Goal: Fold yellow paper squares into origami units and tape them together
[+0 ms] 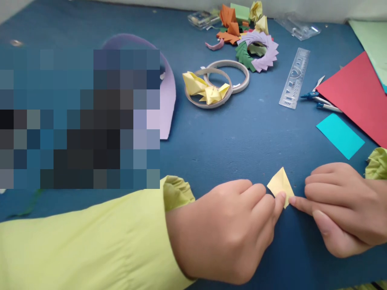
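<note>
A small folded piece of yellow paper (pixel 279 182) lies flat on the blue table, with a crease running down from its top corner. My left hand (pixel 232 229) has its fingers curled, and one fingertip presses the lower edge of the paper against the table. From the other side, my right hand (pixel 344 205) is mostly closed, its index finger stretched out so that the tip presses the paper's lower right corner. The two fingertips are close together. The underside of my left hand and its thumb are hidden.
Ahead are two tape rolls (pixel 242 64) with yellow folded pieces (pixel 213 93), a purple-green paper ring (pixel 266 56), orange folded paper (pixel 229 18) and a clear ruler (pixel 294 78). Rightward lie a blue compass (pixel 311 96), red paper (pixel 363 96) and a turquoise rectangle (pixel 340 135). Blurred blocks cover the left.
</note>
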Demonstrator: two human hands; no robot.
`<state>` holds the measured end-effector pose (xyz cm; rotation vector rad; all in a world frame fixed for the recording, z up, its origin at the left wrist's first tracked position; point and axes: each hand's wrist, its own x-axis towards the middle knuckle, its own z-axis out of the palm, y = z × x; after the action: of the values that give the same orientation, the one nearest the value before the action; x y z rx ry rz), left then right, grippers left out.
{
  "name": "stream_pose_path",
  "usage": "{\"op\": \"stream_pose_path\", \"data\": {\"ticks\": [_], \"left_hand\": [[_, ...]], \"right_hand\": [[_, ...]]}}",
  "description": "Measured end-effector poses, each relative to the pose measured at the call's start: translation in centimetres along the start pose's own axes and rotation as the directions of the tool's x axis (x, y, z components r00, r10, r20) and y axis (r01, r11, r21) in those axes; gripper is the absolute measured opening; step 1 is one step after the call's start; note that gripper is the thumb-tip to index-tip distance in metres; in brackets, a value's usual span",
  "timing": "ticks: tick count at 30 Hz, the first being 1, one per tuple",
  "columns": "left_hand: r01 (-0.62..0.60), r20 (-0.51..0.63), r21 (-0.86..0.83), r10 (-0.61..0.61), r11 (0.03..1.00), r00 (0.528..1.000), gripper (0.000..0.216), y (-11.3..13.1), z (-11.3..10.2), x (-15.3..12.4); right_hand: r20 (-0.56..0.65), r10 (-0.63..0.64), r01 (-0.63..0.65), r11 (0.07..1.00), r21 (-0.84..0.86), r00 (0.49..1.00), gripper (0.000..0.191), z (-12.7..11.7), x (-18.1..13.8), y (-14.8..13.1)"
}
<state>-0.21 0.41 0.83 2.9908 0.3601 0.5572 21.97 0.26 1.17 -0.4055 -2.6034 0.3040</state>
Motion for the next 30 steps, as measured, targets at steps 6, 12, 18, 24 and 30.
{"op": "stream_pose_path", "data": {"ticks": [6, 12, 18, 24, 30], "left_hand": [[0.007, -0.008, 0.000, -0.007, 1.000, 1.000, 0.020, 0.1, 0.0, 0.1], [-0.005, -0.019, 0.002, 0.005, 1.000, 1.000, 0.021, 0.1, 0.2, 0.0], [-0.007, -0.012, -0.010, 0.007, 1.000, 1.000, 0.025, 0.0, 0.4, 0.1], [-0.004, -0.011, -0.014, 0.004, 1.000, 1.000, 0.023, 0.0, 0.1, 0.1], [0.008, -0.023, -0.013, -0.009, 1.000, 1.000, 0.020, 0.0, 0.3, 0.0]], "right_hand": [[0.008, 0.134, -0.133, 0.987, -0.096, 0.991, 0.030, -0.9, 0.2, 0.1], [0.045, 0.147, -0.138, 0.977, -0.163, 0.988, 0.024, -0.2, 0.4, 1.1], [0.130, 0.083, -0.079, 0.996, -0.039, 0.988, 0.034, -0.7, 0.6, 0.1], [0.106, 0.092, -0.102, 0.990, 0.096, 0.990, 0.036, -0.9, 0.2, 0.7], [0.030, 0.256, -0.256, 0.967, -0.002, 0.966, 0.027, -0.4, 0.4, 1.0]]}}
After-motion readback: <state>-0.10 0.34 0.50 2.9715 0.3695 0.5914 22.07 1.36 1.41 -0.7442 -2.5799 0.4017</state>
